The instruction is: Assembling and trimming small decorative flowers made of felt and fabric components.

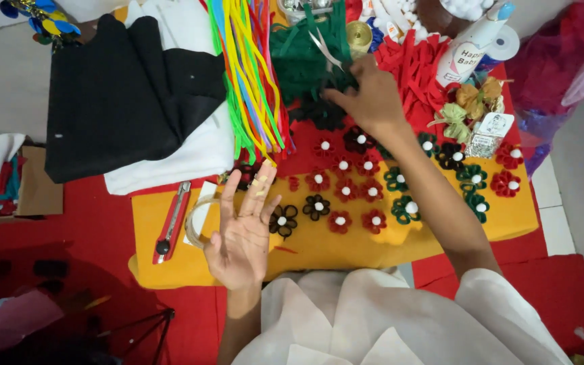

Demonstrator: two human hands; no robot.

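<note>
Fabric first, far left: folded black felt [119, 94] lying on white felt [190, 152], w/ a cardboard piece [38, 186] just left of them. Below that I see a red utility knife [172, 221] on the yellow felt sheet [346, 250], blade end toward the white felt, and right beside it a clear tape ring [199, 223]. Left hand [243, 233] is up over the sheet's left part, palm toward cam, fingers spread wide, holding nothing; small bits of something pale stuck on the fingertips [259, 182], can't tell what. Tape ring sits just behind its thumb side. Above, a bundle of coloured pipe cleaners [251, 81], mostly green, yellow, red, runs top to bottom between the white felt and a dark green felt heap [305, 57]. Mid sheet: rows of small felt flowers [346, 190], red, black and green, each w/ a white bead centre, spread approx across to the right edge. Right hand [368, 98] reaches far fwd, fingers curled down into the dark green heap next to scissors [326, 51]; grip hidden from me, can't tell if it's pinching anything. Right of it, red felt strips [417, 71], then a white bottle [474, 44] lying tilted, and raffia bows [468, 108] near the sheet's top right.
</note>
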